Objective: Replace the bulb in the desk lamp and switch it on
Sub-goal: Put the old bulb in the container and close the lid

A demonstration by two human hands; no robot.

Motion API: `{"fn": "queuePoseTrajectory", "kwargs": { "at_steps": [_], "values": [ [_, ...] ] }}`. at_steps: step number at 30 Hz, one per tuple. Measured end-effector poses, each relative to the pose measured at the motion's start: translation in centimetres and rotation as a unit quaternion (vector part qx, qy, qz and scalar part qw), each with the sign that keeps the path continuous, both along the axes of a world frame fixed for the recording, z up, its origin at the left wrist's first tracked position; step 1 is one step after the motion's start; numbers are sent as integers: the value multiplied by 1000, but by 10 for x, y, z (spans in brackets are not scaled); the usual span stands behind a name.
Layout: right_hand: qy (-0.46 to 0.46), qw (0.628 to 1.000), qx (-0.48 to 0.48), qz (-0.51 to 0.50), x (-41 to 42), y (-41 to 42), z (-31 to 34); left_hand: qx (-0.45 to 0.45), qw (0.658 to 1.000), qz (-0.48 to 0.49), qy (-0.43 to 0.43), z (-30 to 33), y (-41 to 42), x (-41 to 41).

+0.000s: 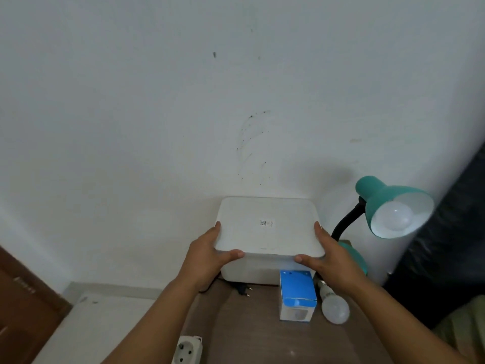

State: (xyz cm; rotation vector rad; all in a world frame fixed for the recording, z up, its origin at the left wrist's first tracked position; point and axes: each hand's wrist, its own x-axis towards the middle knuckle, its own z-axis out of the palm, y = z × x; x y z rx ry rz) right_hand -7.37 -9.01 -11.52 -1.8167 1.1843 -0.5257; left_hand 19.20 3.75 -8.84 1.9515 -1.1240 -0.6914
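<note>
A teal desk lamp (383, 199) with a black gooseneck stands at the table's right rear, a white bulb (393, 215) seated in its shade. A loose white bulb (334, 307) lies on the table beside a blue and white bulb box (298, 292). A white lidded plastic box (267, 227) sits against the wall. My left hand (207, 254) grips the lid's left front corner, and my right hand (328, 254) grips its right front corner. The lamp's black plug (244, 289) lies unplugged in front of the box.
A white power socket (187, 349) rests at the brown table's (252, 327) front left edge. A white wall rises right behind the table. A brown door stands at the far left and dark fabric hangs at the right.
</note>
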Motion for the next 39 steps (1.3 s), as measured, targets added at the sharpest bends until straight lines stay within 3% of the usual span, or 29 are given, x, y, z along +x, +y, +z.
{"fn": "queuePoseTrajectory", "kwargs": {
  "at_steps": [14,23,34,39],
  "values": [
    [-1,998,-70,-12,-4,16,30,-80,996,6,-27,29,14,-8],
    [-26,993,-107,-28,-32,73,41,-87,995,11,-53,36,66,-35],
    [-26,996,-89,-17,-91,170,5,-78,996,28,-26,-5,172,-94],
    [-13,999,-35,-18,-114,207,-16,-35,999,31,-6,-27,210,-123]
  ]
}}
